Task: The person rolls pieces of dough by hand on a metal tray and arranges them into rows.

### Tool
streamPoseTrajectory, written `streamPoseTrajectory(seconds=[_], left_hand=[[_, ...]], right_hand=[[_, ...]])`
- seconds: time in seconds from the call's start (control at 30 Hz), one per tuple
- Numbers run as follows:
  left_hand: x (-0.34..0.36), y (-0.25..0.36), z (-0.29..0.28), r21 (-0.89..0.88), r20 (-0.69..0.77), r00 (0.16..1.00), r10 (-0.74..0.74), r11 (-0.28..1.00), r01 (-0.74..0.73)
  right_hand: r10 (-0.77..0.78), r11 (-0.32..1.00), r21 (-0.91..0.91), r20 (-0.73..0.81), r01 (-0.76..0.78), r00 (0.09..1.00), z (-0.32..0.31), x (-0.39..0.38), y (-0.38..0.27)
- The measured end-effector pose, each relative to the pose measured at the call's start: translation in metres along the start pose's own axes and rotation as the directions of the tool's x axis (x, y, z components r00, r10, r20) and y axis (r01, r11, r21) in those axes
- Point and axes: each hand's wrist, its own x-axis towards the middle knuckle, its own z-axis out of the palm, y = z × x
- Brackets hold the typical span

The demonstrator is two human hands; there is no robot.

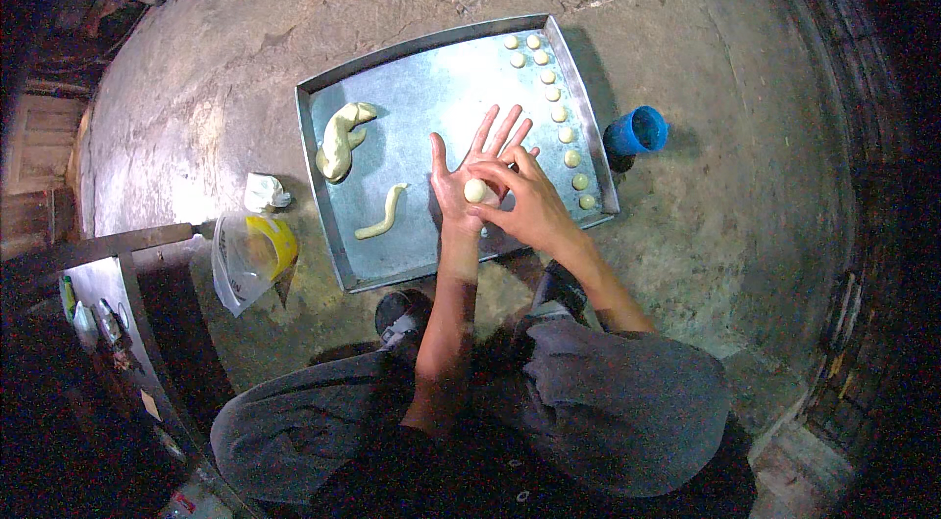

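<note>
Already, I see round balls [559,113] lining the tray's right wall [582,115]; a lump [338,148] and strip [389,215] lie unshaped leftward. My right hand [532,203] pinches a dough ball [475,191] at my spread left hand [453,188].

Twelve dough balls [559,113], one dough lump [337,147], one dough strip [387,215], one tray [412,98], one cup [642,130]

free far tray [431,73]; rightward dough balls [559,113]
</note>
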Motion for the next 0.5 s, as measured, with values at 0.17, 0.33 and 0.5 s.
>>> streamPoseTrajectory(seconds=[0.17, 0.33, 0.5], left_hand=[[0.001, 0.004, -0.005, -0.003, -0.008, 1.000, 0.009, 1.000, -0.009], [0.001, 0.001, -0.006, 0.003, -0.008, 1.000, 0.007, 1.000, -0.007], [-0.001, 0.005, -0.007, -0.044, -0.006, 0.999, 0.032, 0.999, -0.032]], right_hand=[[-0.031, 0.999, 0.022, -0.069, 0.033, 0.997, 0.009, -0.006, 0.001], [-0.002, 0.998, 0.056, -0.085, 0.006, 0.996, 0.009, -0.008, 0.001], [0.029, 0.996, 0.088, -0.113, -0.019, 0.993, 0.016, -0.009, -0.002]])
